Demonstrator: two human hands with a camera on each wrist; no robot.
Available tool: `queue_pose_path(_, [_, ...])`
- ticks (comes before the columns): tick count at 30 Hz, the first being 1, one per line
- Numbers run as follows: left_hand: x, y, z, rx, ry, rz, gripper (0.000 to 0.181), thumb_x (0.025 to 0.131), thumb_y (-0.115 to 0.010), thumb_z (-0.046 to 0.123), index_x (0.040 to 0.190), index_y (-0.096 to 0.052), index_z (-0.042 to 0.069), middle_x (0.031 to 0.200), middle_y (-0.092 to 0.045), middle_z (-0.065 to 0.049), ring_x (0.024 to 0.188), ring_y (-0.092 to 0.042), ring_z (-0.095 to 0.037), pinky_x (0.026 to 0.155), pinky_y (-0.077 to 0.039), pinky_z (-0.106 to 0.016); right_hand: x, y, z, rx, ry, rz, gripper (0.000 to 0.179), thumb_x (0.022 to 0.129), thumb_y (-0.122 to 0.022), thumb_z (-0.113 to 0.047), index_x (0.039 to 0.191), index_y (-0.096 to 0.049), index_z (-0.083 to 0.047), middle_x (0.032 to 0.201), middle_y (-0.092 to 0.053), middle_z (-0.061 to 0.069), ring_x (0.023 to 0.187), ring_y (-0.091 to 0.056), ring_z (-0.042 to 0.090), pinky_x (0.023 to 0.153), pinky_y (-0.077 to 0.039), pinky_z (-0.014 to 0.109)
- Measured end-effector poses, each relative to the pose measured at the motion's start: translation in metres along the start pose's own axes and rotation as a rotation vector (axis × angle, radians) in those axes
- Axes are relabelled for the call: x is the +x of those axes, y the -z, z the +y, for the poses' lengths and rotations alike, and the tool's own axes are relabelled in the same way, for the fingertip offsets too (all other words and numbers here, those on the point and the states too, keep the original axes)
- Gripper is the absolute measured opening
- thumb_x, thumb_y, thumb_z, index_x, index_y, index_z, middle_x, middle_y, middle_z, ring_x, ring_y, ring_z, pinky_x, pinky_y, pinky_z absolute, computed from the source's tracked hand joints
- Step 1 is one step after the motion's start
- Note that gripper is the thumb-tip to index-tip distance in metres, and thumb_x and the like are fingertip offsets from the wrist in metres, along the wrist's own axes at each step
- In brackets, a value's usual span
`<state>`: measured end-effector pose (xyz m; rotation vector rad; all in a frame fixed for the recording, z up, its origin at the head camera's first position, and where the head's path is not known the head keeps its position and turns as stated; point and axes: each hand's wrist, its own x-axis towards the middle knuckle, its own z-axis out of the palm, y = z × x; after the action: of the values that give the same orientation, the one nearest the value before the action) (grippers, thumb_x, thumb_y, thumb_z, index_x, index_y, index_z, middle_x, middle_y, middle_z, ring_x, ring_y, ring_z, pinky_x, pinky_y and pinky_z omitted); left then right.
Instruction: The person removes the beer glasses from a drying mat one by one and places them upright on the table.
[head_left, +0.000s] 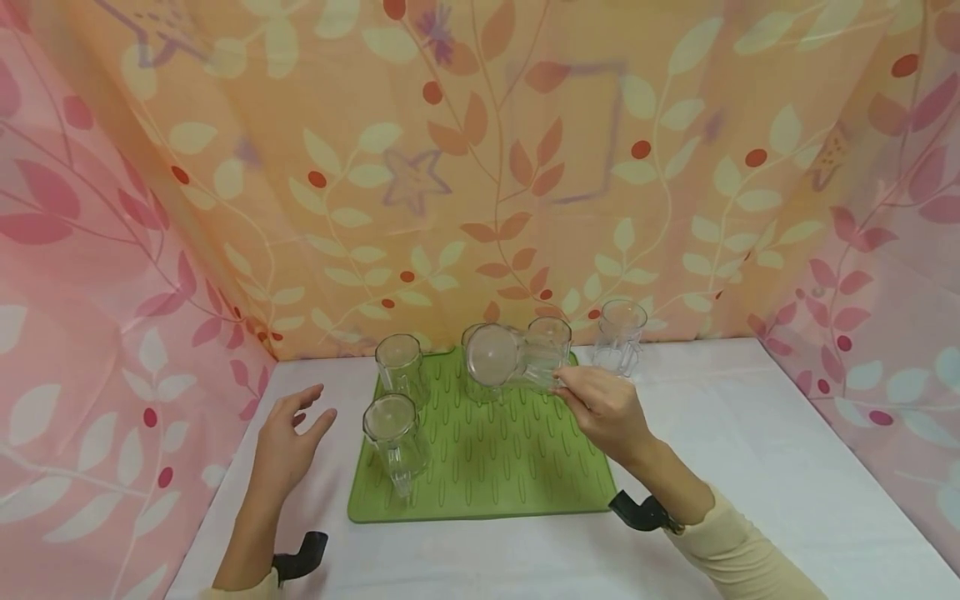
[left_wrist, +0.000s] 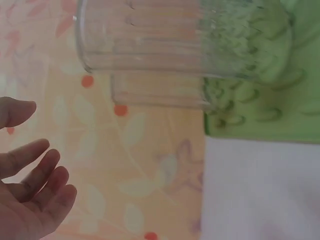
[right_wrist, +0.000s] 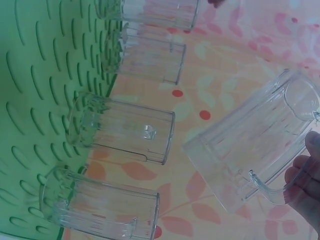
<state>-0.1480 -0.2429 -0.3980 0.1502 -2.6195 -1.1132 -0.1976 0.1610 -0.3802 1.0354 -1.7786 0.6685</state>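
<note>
My right hand holds a clear glass mug by its handle, the mug tipped on its side above the back of a green mat. In the right wrist view, the fingers wrap the handle of this tilted mug. Fingers parted and holding nothing, my left hand hovers left of the mat. Nearest to it, a glass mug stands on the mat, with another mug behind. Two more mugs stand at the back, one mug partly covered by the held one.
The ribbed green mat lies on a white-covered table. Off the mat, at the back right, stands another glass mug. Leaf-patterned curtains enclose the table at the back and both sides.
</note>
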Motion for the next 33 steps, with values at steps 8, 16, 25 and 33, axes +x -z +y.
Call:
queue_pose_path(8, [0.010,-0.003,0.026,-0.088,-0.096,0.046,0.045,0.092,-0.066,0.016,0.133,-0.055,0.000,0.129,-0.054,-0.021,0.120,-0.050,-0.036,0.108,-0.041,-0.056,0.002,0.000,-0.002,-0.021,0.062,-0.006,0.030,0.100,-0.054,-0.020,0.090,-0.071,0.002,0.078,-0.073,0.011,0.071,-0.071,0.025,0.060,-0.059,0.036])
queue_pose_path(16, [0.021,-0.012,0.053,-0.150,-0.210,0.021,0.042,0.091,-0.067,0.012,0.131,-0.058,0.004,0.128,-0.058,-0.021,0.120,-0.051,-0.036,0.107,-0.042,-0.057,0.007,0.001,-0.005,-0.029,0.120,-0.006,0.028,0.100,-0.054,-0.017,0.091,-0.072,0.003,0.081,-0.073,0.011,0.073,-0.071,0.024,0.062,-0.060,0.033])
queue_pose_path(25, [0.030,-0.025,0.087,-0.196,-0.317,-0.081,0.044,0.091,-0.068,0.014,0.132,-0.057,0.000,0.129,-0.058,-0.020,0.120,-0.051,-0.035,0.108,-0.042,-0.053,0.011,0.001,-0.007,-0.032,0.198,-0.007,0.025,0.099,-0.055,-0.012,0.090,-0.071,0.004,0.083,-0.073,0.013,0.074,-0.071,0.026,0.065,-0.061,0.034])
queue_pose_path(33, [0.038,-0.035,0.105,-0.257,-0.329,-0.203,0.045,0.095,-0.064,0.022,0.134,-0.055,0.002,0.133,-0.057,-0.018,0.124,-0.052,-0.034,0.109,-0.042,-0.053,0.014,0.000,-0.009,-0.066,0.277,0.013,0.021,0.098,-0.055,-0.006,0.088,-0.072,0.004,0.082,-0.074,0.014,0.073,-0.071,0.026,0.065,-0.061,0.035])
